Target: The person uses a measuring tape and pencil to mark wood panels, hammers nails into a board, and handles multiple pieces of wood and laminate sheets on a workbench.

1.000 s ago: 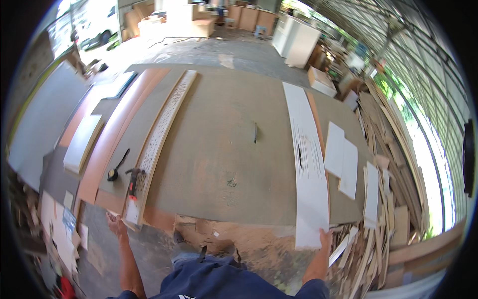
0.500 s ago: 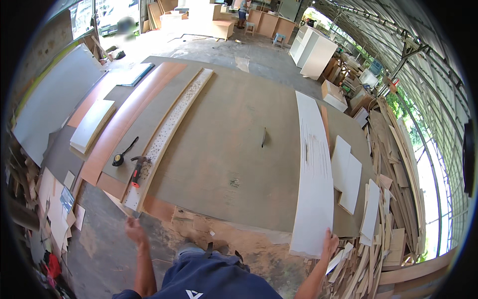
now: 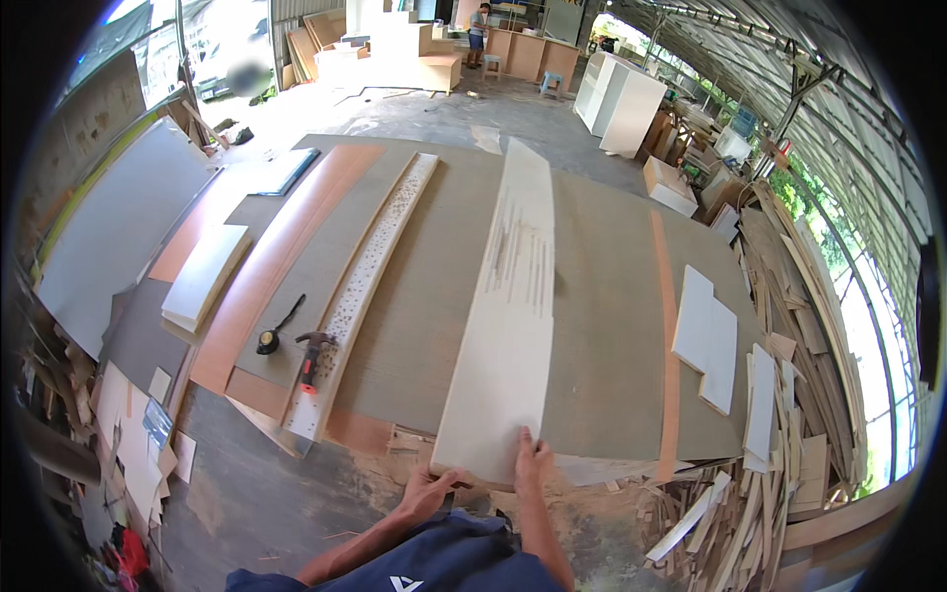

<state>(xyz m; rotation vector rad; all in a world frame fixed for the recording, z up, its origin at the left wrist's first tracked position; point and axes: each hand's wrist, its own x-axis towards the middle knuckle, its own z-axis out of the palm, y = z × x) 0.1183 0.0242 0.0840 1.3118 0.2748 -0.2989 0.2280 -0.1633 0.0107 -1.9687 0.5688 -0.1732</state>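
Observation:
A long white board (image 3: 498, 365) lies across the middle of the big worktable, one end toward me, with a patch of dark scratch-like lines toward its far end. My left hand (image 3: 431, 490) is closed on its near end by the left corner. On the right edge, close to that same end, my right hand (image 3: 533, 460) grips it with fingers on the top face. Left of the board lies a long narrow strip (image 3: 377, 247) with wooden edges and a dark-speckled white face. A claw hammer (image 3: 311, 363) with a red and black handle rests on the strip's near part.
A tape measure (image 3: 267, 341) sits beside the hammer. White panels (image 3: 708, 340) lie on the table's right part, near a thin orange-brown strip (image 3: 666, 335). Scrap wood (image 3: 730, 523) is piled at the right. Far back, a person (image 3: 477, 30) stands by wooden cabinets (image 3: 528, 56).
The white board has shifted left from the table's right side to its middle, uncovering the orange-brown strip. My left hand has come from beside the speckled strip onto the board; my right hand stayed with it.

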